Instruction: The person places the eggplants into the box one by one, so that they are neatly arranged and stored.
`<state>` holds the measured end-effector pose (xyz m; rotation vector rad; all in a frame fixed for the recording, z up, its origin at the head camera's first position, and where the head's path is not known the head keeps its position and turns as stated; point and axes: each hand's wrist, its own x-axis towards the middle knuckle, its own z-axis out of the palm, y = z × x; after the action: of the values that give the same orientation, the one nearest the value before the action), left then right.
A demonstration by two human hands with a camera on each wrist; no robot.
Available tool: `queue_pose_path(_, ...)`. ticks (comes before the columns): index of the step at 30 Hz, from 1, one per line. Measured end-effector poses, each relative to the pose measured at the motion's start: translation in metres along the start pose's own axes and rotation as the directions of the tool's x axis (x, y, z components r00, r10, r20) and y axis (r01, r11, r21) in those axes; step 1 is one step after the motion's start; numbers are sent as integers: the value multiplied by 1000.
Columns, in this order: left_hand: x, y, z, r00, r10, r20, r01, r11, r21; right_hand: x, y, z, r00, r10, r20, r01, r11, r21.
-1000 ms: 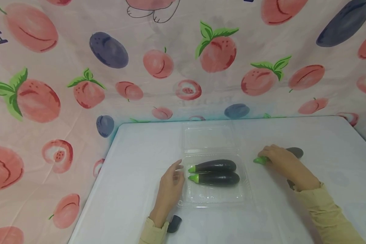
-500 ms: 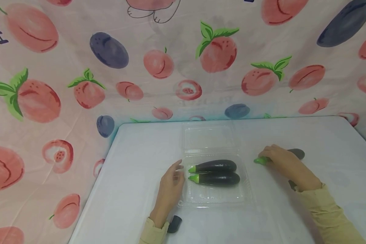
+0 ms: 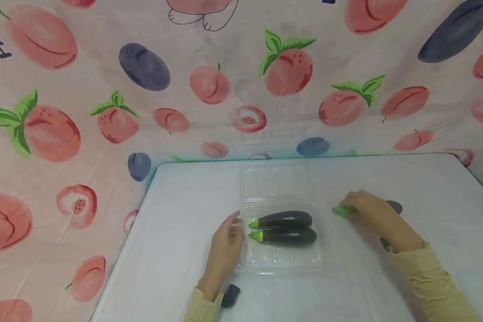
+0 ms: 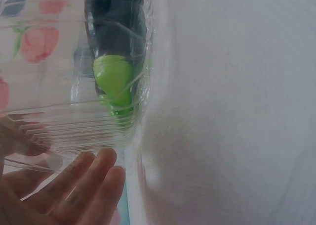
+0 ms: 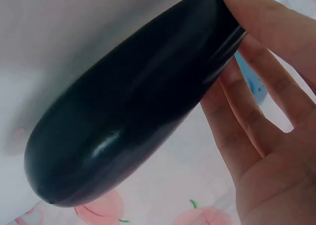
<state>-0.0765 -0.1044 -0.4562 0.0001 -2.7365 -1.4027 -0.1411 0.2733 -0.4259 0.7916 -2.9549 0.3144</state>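
Observation:
In the head view, my right hand (image 3: 370, 213) pinches an eggplant (image 3: 394, 206) near its green stem end, right of a lidded clear plastic container. The right wrist view shows the eggplant's glossy dark body (image 5: 118, 106), thumb on one side and fingers on the other. Two more eggplants lie side by side in the open container (image 3: 281, 260), an upper one (image 3: 285, 218) and a lower one (image 3: 290, 235), green stems pointing left. My left hand (image 3: 225, 243) stays at the container's left side; its extended fingers (image 4: 98, 178) are right at the ridged wall.
The container's lid (image 3: 277, 181) lies folded back toward the far edge of the white table (image 3: 177, 214). Behind and to the left hangs a cloth (image 3: 233, 53) printed with fruit. A small black device (image 3: 230, 296) sits at my left wrist.
The eggplant in my right hand has shifted very slightly, its stem end a little to the left. My left hand and the container have stayed put.

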Motion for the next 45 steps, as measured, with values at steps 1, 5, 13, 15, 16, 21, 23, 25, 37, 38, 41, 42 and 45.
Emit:
queue_pose_path(1, 0, 0, 0, 1000, 0, 0, 0, 1000, -2, 0, -1, -1, 1000, -4, -5, 4, 1000, -1)
queue_pose_path(5, 0, 0, 0, 1000, 2, 0, -2, 1000, -3, 1, -3, -3, 1000, -11, -15, 11, 1000, -5)
queue_pose_path(13, 0, 0, 0, 1000, 0, -2, 0, 1000, 1, 1, -11, -9, 999, -17, -37, 16, 999, -28)
queue_pose_path(15, 0, 0, 0, 1000, 1, -3, -1, 1000, 4, 1, -14, -11, 999, -23, -49, 21, 999, -29)
queue_pose_path(16, 0, 0, 0, 1000, 1, -3, -1, 1000, 5, 1, -15, -12, 998, -29, -59, 27, 999, -33)
queue_pose_path(21, 0, 0, 0, 1000, 2, -1, -2, 1000, 2, 1, -21, -18, 995, -42, -87, 39, 999, -36)
queue_pose_path(23, 0, 0, 0, 1000, 4, 0, -4, 1000, 2, 1, -24, -20, 995, -37, -88, 34, 999, -32)
queue_pose_path(25, 0, 0, 0, 1000, 4, 0, -4, 1000, 4, 2, -27, -23, 996, -22, -89, 20, 999, -30)
queue_pose_path(37, 1, 1, -1, 1000, -10, 1, 10, 1000, 7, 2, -46, -36, 986, -69, -153, 65, 997, -33)
queue_pose_path(38, 1, 1, -1, 1000, -11, 0, 11, 1000, 6, 2, -47, -37, 986, -73, -153, 68, 997, -35)
queue_pose_path(41, 1, 0, 0, 1000, -4, -2, 4, 1000, 10, 2, -53, -40, 985, -81, -155, 74, 996, -48)
queue_pose_path(42, 1, 1, 0, 1000, -2, -4, 2, 1000, 13, 2, -54, -41, 984, -83, -157, 76, 996, -50)
queue_pose_path(45, 1, 0, 0, 1000, 11, -9, -11, 1000, 18, 3, -58, -42, 982, -92, -163, 83, 995, -59)
